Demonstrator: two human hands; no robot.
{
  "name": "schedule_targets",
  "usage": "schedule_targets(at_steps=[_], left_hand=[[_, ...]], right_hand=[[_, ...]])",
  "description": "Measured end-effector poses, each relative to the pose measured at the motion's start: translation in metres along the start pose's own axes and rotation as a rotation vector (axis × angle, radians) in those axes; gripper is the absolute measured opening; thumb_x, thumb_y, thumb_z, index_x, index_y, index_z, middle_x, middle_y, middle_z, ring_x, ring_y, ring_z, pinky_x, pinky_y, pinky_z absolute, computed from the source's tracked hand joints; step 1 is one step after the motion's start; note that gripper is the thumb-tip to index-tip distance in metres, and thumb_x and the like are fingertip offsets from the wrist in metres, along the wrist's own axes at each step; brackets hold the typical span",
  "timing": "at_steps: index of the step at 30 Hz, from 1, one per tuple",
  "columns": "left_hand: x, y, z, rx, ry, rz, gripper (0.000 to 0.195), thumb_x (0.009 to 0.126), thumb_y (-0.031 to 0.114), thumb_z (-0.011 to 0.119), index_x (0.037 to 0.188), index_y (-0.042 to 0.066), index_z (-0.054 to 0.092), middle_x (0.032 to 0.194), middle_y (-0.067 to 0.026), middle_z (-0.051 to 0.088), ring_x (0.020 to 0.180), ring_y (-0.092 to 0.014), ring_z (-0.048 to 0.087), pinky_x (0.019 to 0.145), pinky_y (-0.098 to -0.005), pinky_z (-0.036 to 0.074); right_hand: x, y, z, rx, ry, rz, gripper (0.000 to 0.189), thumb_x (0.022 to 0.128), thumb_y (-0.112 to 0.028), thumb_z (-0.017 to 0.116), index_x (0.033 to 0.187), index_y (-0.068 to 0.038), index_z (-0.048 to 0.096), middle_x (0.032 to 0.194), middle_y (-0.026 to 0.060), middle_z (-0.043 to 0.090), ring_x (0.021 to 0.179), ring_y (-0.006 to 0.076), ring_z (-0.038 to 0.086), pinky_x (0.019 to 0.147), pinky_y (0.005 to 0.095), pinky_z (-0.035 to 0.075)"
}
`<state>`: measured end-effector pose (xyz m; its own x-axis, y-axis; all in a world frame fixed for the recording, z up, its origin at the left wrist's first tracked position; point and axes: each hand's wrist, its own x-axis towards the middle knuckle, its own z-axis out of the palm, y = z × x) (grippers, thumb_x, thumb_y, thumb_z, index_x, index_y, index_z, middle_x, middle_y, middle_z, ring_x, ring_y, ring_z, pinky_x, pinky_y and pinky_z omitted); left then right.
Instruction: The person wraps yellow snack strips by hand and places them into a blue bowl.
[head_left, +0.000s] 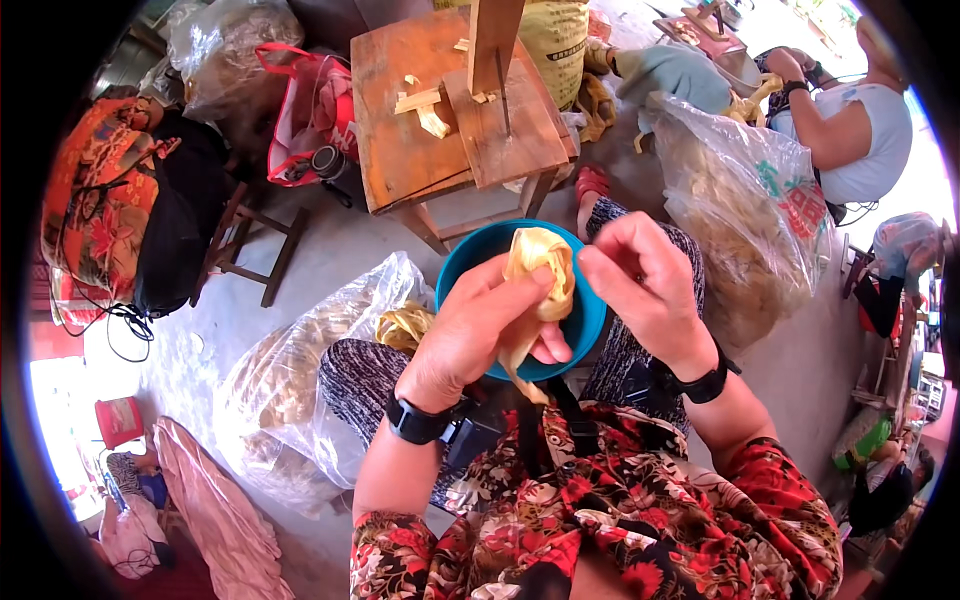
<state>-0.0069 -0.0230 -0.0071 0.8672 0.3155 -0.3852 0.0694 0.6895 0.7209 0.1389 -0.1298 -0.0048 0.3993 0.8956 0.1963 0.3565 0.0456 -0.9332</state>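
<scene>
My left hand (472, 315) grips a folded bundle of pale yellow strip material (541, 274), perhaps plant fibre. A loose tail of it hangs below my palm. Just to the right, my right hand (649, 285) is raised apart from the bundle with fingers curled; whether anything thin is pinched there cannot be told. Beneath both hands a teal plastic bucket (465, 259) sits between my knees, its inside mostly hidden by the left hand and the bundle. More yellow strips (405, 328) lie by my left knee.
Ahead stands a wooden table (401, 60) with an upright board (495, 45), a thin metal rod (502, 97) and strip scraps (431, 112). Clear plastic bags of strips flank me, left (292, 382) and right (739, 202). A wooden stool (259, 247) is at left; another person (847, 127) sits at right.
</scene>
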Motion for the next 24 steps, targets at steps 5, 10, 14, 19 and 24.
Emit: schedule_targets(at_steps=[5, 10, 14, 19, 24], left_hand=[[0.000, 0.003, 0.009, 0.454, 0.102, 0.030, 0.030, 0.084, 0.030, 0.061, 0.096, 0.003, 0.056, 0.076, -0.0023, 0.059, 0.061, -0.010, 0.057, 0.055, -0.0202, 0.046], [-0.022, 0.009, -0.036, 0.392, 0.186, 0.217, 0.022, 0.081, 0.015, 0.067, 0.097, 0.000, 0.062, 0.081, 0.0005, 0.063, 0.072, -0.006, 0.055, 0.066, -0.0187, 0.044], [-0.024, 0.024, -0.023, 0.471, 0.185, 0.080, 0.014, 0.081, 0.011, 0.066, 0.089, -0.001, 0.065, 0.081, -0.0005, 0.064, 0.072, -0.006, 0.057, 0.064, -0.0202, 0.046], [-0.015, 0.022, -0.019, 0.753, 0.225, 0.457, 0.012, 0.077, 0.009, 0.067, 0.086, 0.001, 0.066, 0.074, -0.0023, 0.064, 0.068, -0.007, 0.057, 0.060, -0.0215, 0.045], [-0.010, 0.036, -0.007, 1.171, 0.198, 0.839, 0.011, 0.072, 0.007, 0.070, 0.082, 0.004, 0.066, 0.062, -0.0068, 0.058, 0.054, -0.017, 0.056, 0.049, -0.0258, 0.043]], right_hand=[[-0.001, 0.004, 0.002, -0.080, -0.173, 0.008, 0.028, 0.090, -0.021, 0.053, 0.067, -0.004, 0.050, 0.057, -0.0025, 0.047, 0.050, 0.0037, 0.039, 0.043, 0.0217, 0.030], [-0.011, -0.017, -0.017, 0.451, -0.171, 0.346, 0.025, 0.093, -0.020, 0.046, 0.075, -0.004, 0.051, 0.059, -0.0012, 0.049, 0.051, 0.0024, 0.044, 0.043, 0.0194, 0.032], [0.000, -0.007, -0.024, 0.421, -0.283, 0.362, 0.027, 0.093, -0.026, 0.047, 0.084, -0.001, 0.054, 0.070, 0.0006, 0.054, 0.060, 0.0047, 0.052, 0.054, 0.0184, 0.039], [0.030, 0.006, -0.032, 0.361, -0.363, 0.366, 0.045, 0.093, -0.034, 0.039, 0.103, 0.005, 0.058, 0.088, 0.0163, 0.064, 0.078, 0.0225, 0.064, 0.072, 0.0307, 0.050], [0.046, -0.009, -0.019, 0.685, -0.884, 0.748, 0.038, 0.093, -0.027, 0.040, 0.101, 0.007, 0.053, 0.076, 0.0146, 0.061, 0.057, 0.0212, 0.060, 0.062, 0.0318, 0.053]])
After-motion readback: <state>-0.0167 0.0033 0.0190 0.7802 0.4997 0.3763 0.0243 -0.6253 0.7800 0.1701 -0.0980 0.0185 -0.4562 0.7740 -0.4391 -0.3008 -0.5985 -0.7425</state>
